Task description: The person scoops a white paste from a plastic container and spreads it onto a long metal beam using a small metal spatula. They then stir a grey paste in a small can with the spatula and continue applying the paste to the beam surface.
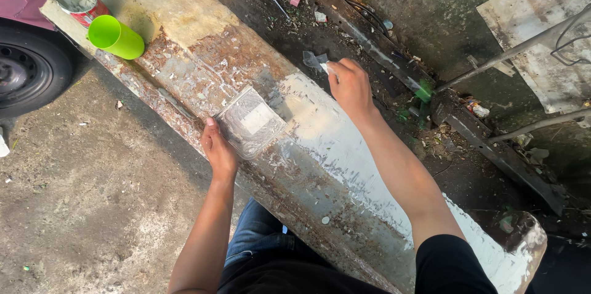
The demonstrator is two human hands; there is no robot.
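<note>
Our left hand (218,152) pinches the near-left corner of a clear plastic tray (250,121) holding pale filler, steadying it on the worn panel (203,54). Our right hand (349,88) is closed around a small plastic scraper (316,60), pressed to the panel's far edge. We judge the spreading goes best with the scraper kept flat and the strokes thin and even, the tray held level. The tray lies between our hands, touching the left and apart from the right. Farther left along the panel stand a green cup (115,37) and an open can (81,2).
</note>
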